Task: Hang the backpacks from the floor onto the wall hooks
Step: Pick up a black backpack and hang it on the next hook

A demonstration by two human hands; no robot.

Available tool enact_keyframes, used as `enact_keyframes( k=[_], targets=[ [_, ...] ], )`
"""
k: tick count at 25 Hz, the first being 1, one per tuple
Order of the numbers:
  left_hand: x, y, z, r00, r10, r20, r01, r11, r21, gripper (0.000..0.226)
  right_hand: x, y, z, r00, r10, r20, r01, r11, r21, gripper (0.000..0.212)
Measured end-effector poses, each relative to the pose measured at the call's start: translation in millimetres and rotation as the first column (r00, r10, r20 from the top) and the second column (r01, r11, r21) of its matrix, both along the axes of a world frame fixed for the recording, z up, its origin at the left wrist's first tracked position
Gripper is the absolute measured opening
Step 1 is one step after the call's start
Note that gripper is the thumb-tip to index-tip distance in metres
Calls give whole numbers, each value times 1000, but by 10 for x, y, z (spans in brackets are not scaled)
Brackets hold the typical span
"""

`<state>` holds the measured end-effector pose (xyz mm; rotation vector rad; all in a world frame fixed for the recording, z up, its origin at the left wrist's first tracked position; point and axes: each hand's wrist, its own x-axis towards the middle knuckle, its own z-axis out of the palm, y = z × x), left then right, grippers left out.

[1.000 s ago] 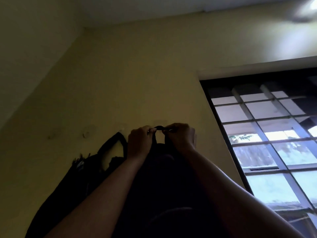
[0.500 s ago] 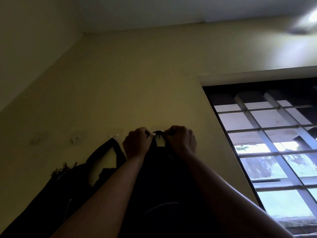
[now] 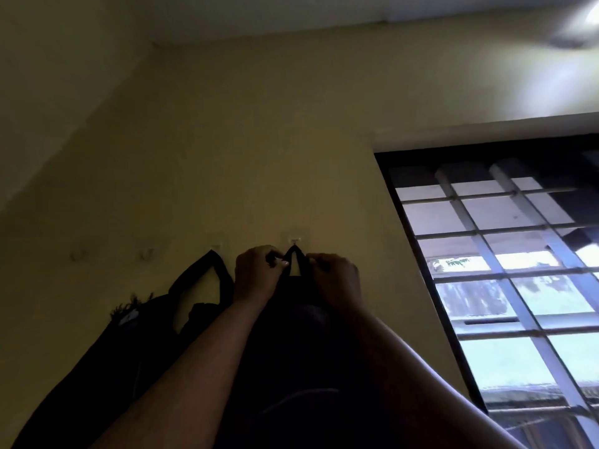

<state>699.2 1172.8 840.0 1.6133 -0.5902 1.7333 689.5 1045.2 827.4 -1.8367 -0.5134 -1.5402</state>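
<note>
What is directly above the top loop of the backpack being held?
A small wall hook sits at the loop's peak. Whether the loop is seated on it cannot be told.

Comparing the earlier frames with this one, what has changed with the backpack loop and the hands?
The top loop of the backpack was stretched flat between the two hands; now it peaks in a point right under the wall hook, apparently caught on it. The left hand and right hand still pinch the loop's two sides. The other bag still hangs to the left, and two hooks stay bare.
</note>
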Motion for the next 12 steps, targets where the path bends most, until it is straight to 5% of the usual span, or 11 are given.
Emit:
enact_keyframes(
  k=[6, 12],
  targets=[
    [-548, 34, -332, 915, -308, -262, 274, 949, -158, 34, -669, -68, -361, 960, 223, -171, -220, 975, 34, 36],
    [-1464, -44, -967, 917, -283, -282, 211, 942, -259, 44, -1498, -58, -995, 854, 480, -201, -455, 876, 157, 38]
  ],
)
